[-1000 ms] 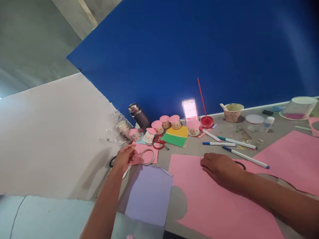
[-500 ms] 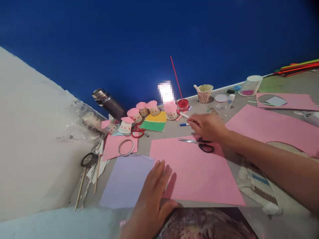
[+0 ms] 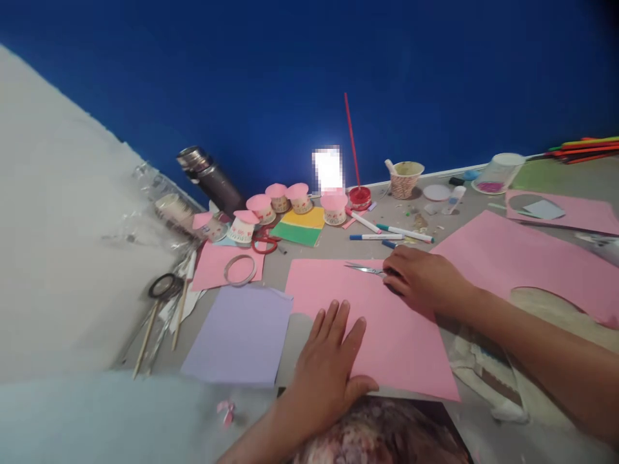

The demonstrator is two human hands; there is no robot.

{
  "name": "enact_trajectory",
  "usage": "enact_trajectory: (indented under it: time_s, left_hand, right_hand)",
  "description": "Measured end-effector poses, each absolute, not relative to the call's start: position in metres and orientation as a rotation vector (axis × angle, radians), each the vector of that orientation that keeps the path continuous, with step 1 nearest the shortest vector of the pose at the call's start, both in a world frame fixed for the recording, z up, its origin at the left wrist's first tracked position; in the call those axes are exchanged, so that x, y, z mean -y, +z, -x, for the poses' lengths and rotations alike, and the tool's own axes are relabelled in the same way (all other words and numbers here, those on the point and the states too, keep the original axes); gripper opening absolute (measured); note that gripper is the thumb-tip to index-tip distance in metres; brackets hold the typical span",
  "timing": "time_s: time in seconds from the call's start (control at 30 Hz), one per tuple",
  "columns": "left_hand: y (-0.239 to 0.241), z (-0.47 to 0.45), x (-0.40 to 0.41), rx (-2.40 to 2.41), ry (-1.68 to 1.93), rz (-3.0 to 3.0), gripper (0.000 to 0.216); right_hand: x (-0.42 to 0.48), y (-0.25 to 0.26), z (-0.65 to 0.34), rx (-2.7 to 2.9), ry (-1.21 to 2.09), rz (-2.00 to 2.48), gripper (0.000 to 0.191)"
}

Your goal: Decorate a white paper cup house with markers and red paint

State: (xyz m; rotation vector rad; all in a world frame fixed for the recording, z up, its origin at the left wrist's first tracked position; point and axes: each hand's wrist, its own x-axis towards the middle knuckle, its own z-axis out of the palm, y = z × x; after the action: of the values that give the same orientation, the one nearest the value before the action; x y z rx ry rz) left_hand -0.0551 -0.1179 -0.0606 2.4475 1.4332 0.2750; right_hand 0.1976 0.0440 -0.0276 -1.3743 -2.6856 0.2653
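Blue wall [image 3: 242,77] backs the far edge of the grey surface [image 3: 333,249]. Your left hand [image 3: 324,361] is wide, palm down, fingers spread on the pink sheet [image 3: 401,341], close to the surface's near edge. Your right hand [image 3: 425,277] is curled over the handle end of the scissors [image 3: 365,269]; cannot tell whether it grips them or only rests there. Blades show over the far part of that sheet, tips toward the surface's left edge. Markers [image 3: 376,237] lie just beyond your right fingers.

Lavender sheet [image 3: 242,335]: left of the pink one, by the near edge. Past it, a pale tape roll [image 3: 242,283] on a smaller piece of pink paper [image 3: 206,270]. Red-handled scissors [image 3: 265,243] farther back. Pink-topped cups [image 3: 334,211] string out toward the far edge, near a yellow-and-green card [image 3: 300,229]. Dark flask [image 3: 217,187]: far left corner. Larger cut pink paper [image 3: 512,258]: toward the right edge.
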Motion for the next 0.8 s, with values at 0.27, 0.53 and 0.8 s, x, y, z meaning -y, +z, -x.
enact_trajectory:
  time_s: [0.27, 0.53, 0.8]
  left_hand:
    - [-0.031, 0.071, 0.106, -1.379, 0.293, -2.295, 0.093]
    - [-0.055, 0.18, 0.127, -2.229, 0.347, -1.946, 0.072]
    - [-0.057, 0.227, 0.128, -2.101, 0.246, -2.099, 0.072]
  right_hand:
    - [-0.051, -0.046, -0.203, 2.668, 0.217, 1.295, 0.017]
    - [-0.053, -0.048, -0.206, 2.68, 0.261, 1.221, 0.021]
    - [-0.057, -0.061, -0.212, 2.622, 0.251, 1.146, 0.02]
